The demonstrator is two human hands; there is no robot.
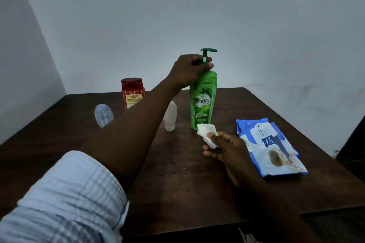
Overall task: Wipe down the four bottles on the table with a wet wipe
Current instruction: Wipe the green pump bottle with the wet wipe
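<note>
Green bottle (203,100) — left hand (189,71) grips neck; right hand (227,150) pinches wipe (206,134), seemingly touching base.

pump bottle (203,102) showing green | jar (132,88) showing red, yellow label (133,98) | tube (171,116) showing off-white | wipe (206,132) showing white | pack (271,146) showing blue-white | table (177,187) showing dark brown | sleeve (67,195) showing pale-blue checks

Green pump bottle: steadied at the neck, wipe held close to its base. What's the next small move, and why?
Probably press the wet wipe against the lower body of the green pump bottle and stroke upward. The left hand grips its neck below the pump, holding it upright, and the right hand pinches the wipe right at its base.
</note>
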